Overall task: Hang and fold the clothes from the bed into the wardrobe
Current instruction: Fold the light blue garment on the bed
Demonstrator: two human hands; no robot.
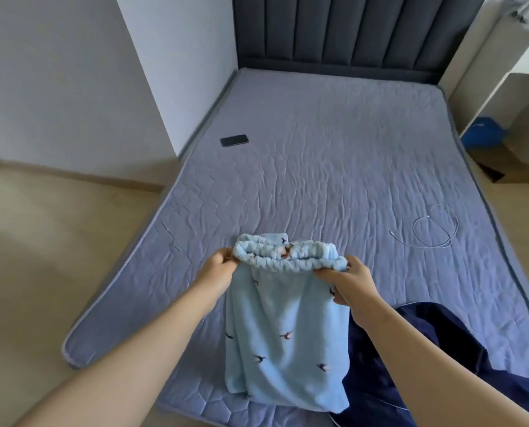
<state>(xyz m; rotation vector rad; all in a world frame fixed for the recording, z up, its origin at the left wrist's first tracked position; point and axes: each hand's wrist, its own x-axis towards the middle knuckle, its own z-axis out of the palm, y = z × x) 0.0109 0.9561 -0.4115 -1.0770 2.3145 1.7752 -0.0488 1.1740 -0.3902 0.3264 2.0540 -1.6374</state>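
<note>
On the bed, near edge: I see the pale blue bottoms (287,334), printed with small birds, held up over the quilted mattress (318,149); the cloth drapes from the waistband toward me, and the hem seems to reach the mattress edge.
Waistband (287,257): gathered elastic, stretched fairly level between my two hands, its opening facing up.
Left hand (218,266): pinching the left end of the waistband, fingers curled round the fabric.
Right hand (354,288): gripping the right end, thumb on top, fingers tucked under the cloth.
Handling, as I judge it: light, soft and limp, fleecy rather than slick. It should not slip from a pinch, but it will sag and crease wherever it is unsupported. Nothing fragile about it.
Where to hold: the elastic is the firmest part, so the two ends of the waistband are the right spots for shaking it flat. For folding I would lay it down and take hem and waistband together.
Navy garment (442,349): crumpled just beside the blue bottoms on my right, waiting its turn.
Phone (234,140): flat near the far left edge, well apart.
Cable (432,229): white, looped on the right side of the mattress, clear of both garments.
Wardrobe: I cannot tell from here where it stands.
</note>
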